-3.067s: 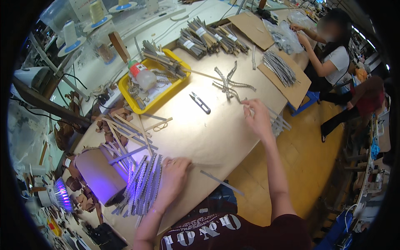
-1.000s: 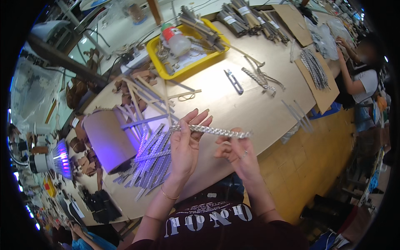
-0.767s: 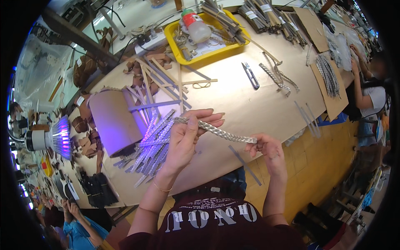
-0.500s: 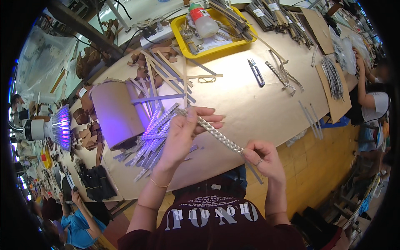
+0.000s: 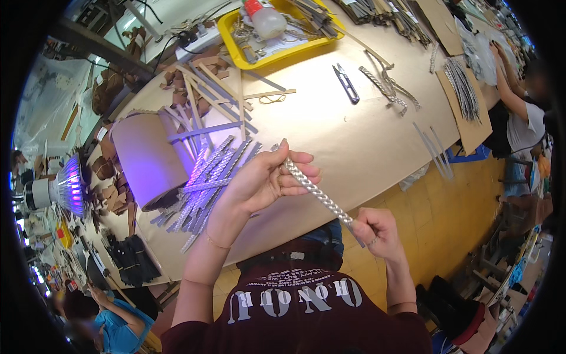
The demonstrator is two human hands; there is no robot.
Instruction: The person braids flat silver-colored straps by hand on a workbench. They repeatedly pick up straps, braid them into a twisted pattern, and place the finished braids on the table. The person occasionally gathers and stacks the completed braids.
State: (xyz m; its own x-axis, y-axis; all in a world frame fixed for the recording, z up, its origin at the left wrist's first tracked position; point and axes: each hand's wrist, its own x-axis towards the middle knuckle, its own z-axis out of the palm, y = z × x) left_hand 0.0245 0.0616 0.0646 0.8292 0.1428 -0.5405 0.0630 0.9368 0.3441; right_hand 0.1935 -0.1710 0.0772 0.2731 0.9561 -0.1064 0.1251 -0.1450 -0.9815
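We grip the silver braid between left hand and right hand, held apart; straighter than moments ago, it now looks taut.

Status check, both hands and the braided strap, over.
Left hand: holding braided strap near far end. Right hand: closed on near end. Strap slanting between them. Strip pile: beside left hand.

Bare bench runs from the frame's centre toward the right, hemmed by the brown roll and strip pile at left, the yellow tray at top, and snips and loose braids toward upper right.
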